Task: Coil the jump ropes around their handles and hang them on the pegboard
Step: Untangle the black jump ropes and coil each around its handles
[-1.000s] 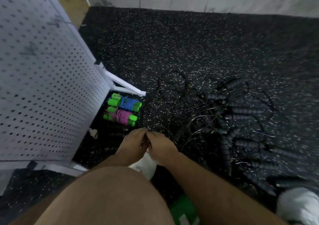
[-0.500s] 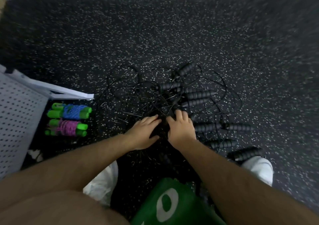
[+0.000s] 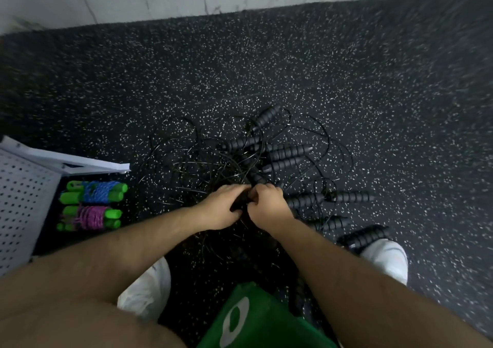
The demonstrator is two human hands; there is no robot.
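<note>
Crouched low; green garment (image 3: 256,321) at bottom edge, a white shoe (image 3: 386,257) out to the right.

Left hand (image 3: 220,210) and right hand (image 3: 268,206) meet knuckle to knuckle at the near edge of the tangled pile of black thin-cord jump ropes (image 3: 288,153). The pile lies on the speckled black rubber floor (image 3: 400,94), ribbed foam handles fanned out, loops crossing.

Both hands are clenched on one dark piece (image 3: 239,204) between them, probably a handle.

Left, on the floor beside the white perforated pegboard (image 3: 24,201): blue-cord rope with green handles (image 3: 93,193) and pink-cord rope with green handles (image 3: 90,218), both coiled, neither hung.

Judgement: singling out one black rope. Next: draw its cord free of the loops, find the partner handle, then wrap.
</note>
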